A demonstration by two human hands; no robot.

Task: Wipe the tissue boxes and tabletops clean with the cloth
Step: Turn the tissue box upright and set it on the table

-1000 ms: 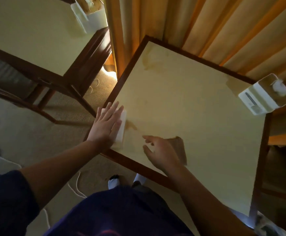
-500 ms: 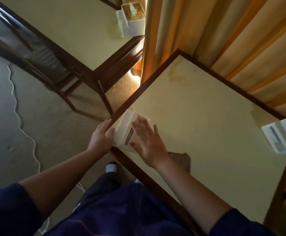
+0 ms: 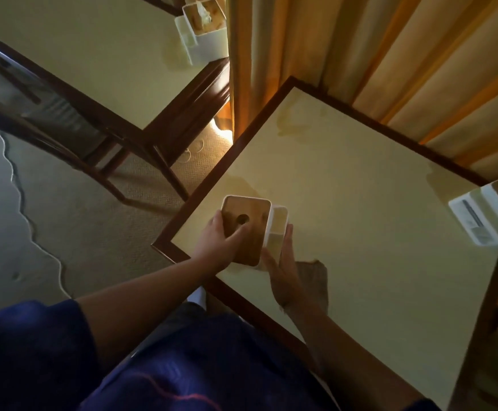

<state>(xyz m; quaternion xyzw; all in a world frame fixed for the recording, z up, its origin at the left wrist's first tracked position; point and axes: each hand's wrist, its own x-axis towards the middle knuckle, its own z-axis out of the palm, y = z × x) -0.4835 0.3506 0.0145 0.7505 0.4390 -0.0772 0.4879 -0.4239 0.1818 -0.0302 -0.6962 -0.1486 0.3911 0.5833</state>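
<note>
At the table's 9 o'clock corner I've got the tissue box [image 3: 252, 229] clamped between left hand [image 3: 218, 247] and right hand [image 3: 283, 264], fingers wrapped around both sides, so I'd keep it steady and fetch the brown cloth [image 3: 316, 280] lying at its 4 o'clock.

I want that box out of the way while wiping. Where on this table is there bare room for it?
The tabletop is bare between the held tissue box and the second tissue box, up to the curtain. It is crowded only at the near corner, round both hands and the cloth.

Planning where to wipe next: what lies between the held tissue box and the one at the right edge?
Only bare tabletop lies between the held tissue box and the right-edge box, in the head view.
</note>
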